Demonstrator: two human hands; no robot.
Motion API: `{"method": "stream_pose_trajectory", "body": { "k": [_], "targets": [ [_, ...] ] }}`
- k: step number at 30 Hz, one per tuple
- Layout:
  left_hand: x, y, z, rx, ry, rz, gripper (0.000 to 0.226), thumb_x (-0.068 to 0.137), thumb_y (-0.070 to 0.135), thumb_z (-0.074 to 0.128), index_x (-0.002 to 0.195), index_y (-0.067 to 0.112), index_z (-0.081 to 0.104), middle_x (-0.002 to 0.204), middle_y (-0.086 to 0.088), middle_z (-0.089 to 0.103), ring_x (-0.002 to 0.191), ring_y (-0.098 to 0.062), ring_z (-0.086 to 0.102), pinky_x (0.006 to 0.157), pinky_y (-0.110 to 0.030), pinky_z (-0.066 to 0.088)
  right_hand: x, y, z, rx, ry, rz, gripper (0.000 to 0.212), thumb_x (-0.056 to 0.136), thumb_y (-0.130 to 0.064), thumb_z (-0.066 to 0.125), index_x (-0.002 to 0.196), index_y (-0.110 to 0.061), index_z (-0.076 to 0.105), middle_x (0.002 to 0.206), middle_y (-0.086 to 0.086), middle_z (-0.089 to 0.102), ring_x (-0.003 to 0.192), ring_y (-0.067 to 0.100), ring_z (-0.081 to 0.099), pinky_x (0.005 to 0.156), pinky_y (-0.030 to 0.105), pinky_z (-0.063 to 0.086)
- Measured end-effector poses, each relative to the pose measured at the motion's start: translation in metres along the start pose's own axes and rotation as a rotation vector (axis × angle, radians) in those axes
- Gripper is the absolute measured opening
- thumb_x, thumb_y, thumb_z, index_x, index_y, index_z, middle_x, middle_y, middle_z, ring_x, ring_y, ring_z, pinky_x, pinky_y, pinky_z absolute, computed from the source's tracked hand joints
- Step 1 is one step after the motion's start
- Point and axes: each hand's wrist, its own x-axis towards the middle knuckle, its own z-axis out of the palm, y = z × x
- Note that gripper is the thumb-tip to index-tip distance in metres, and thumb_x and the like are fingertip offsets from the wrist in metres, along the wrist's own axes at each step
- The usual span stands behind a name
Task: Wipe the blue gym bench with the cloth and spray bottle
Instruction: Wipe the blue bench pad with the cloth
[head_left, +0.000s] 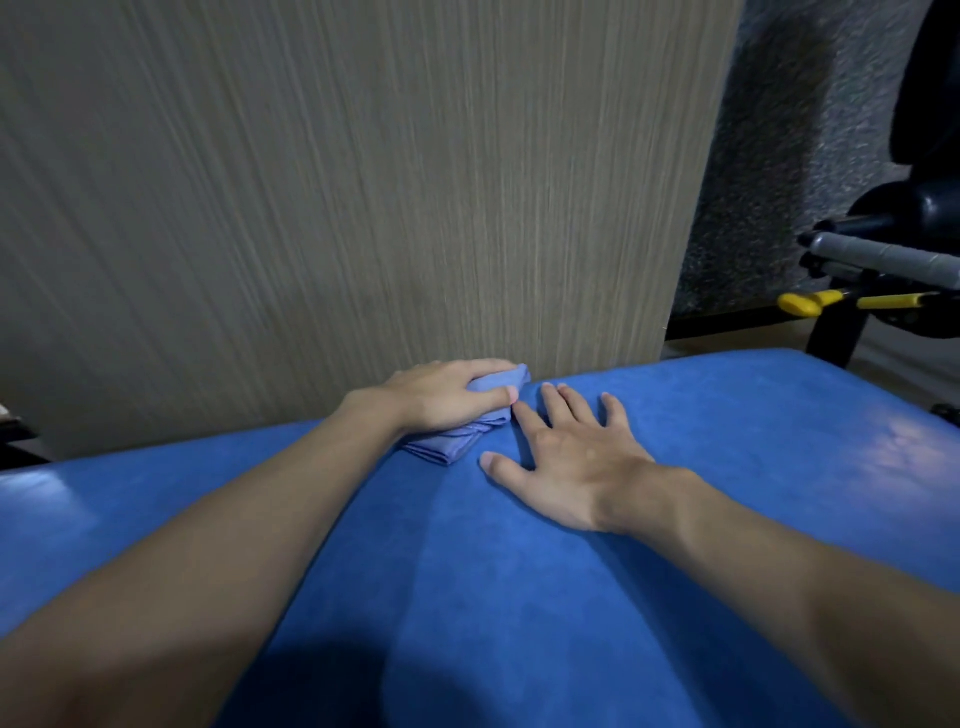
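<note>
The blue gym bench (727, 441) fills the lower half of the head view. A folded light-blue cloth (452, 441) lies on the pad's far edge, close to the wall. My left hand (441, 397) presses down on the cloth with fingers curled over it and the thumb on its near side. My right hand (566, 462) rests flat on the pad just right of the cloth, fingers spread, holding nothing. No spray bottle is in view.
A beige wood-grain wall panel (363, 182) rises directly behind the bench. At the right stands dark gym equipment (904, 218) with a grey taped bar (883, 257) and a yellow handle (802, 303). A speckled grey wall (769, 156) lies behind it.
</note>
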Motion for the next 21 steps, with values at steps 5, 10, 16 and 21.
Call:
{"method": "stream_pose_trajectory", "body": {
  "k": [5, 10, 16, 21],
  "targets": [
    [-0.024, -0.017, -0.006, 0.045, -0.006, -0.046, 0.045, 0.088, 0.072, 0.034, 0.131, 0.075, 0.022, 0.134, 0.024, 0.055, 0.122, -0.016, 0.052, 0.104, -0.049, 0.036, 0.002, 0.001, 0.003, 0.018, 0.029, -0.014, 0.085, 0.086, -0.074, 0.013, 0.154, -0.023, 0.013, 0.163, 0.012, 0.002, 0.15, 0.023, -0.008, 0.116, 0.059, -0.006],
    [-0.058, -0.072, -0.013, 0.04, 0.004, -0.139, 0.053, 0.079, 0.082, 0.031, 0.131, 0.078, 0.02, 0.137, 0.023, 0.054, 0.125, -0.012, 0.052, 0.106, -0.047, 0.038, 0.003, 0.001, 0.005, 0.024, 0.069, -0.017, 0.083, 0.083, -0.074, 0.014, 0.147, -0.023, 0.025, 0.16, 0.011, 0.013, 0.149, 0.024, 0.001, 0.115, 0.06, -0.001],
    [-0.056, -0.07, -0.013, 0.085, 0.021, -0.142, 0.06, 0.076, 0.081, 0.027, 0.135, 0.071, 0.021, 0.144, 0.014, 0.05, 0.131, -0.016, 0.048, 0.105, -0.044, 0.037, 0.004, -0.001, 0.004, 0.017, 0.083, -0.004, 0.079, 0.082, -0.075, 0.015, 0.143, -0.026, 0.029, 0.158, 0.008, 0.018, 0.147, 0.02, 0.007, 0.116, 0.056, 0.003],
    [-0.044, -0.052, -0.011, 0.081, 0.011, -0.083, 0.055, 0.083, 0.076, 0.032, 0.137, 0.067, 0.023, 0.146, 0.016, 0.048, 0.132, -0.019, 0.047, 0.098, -0.041, 0.034, -0.002, -0.005, -0.001, 0.002, 0.058, 0.033, 0.083, 0.079, -0.078, 0.014, 0.148, -0.031, 0.023, 0.16, 0.005, 0.015, 0.149, 0.017, 0.005, 0.117, 0.053, 0.001]
  ]
}}
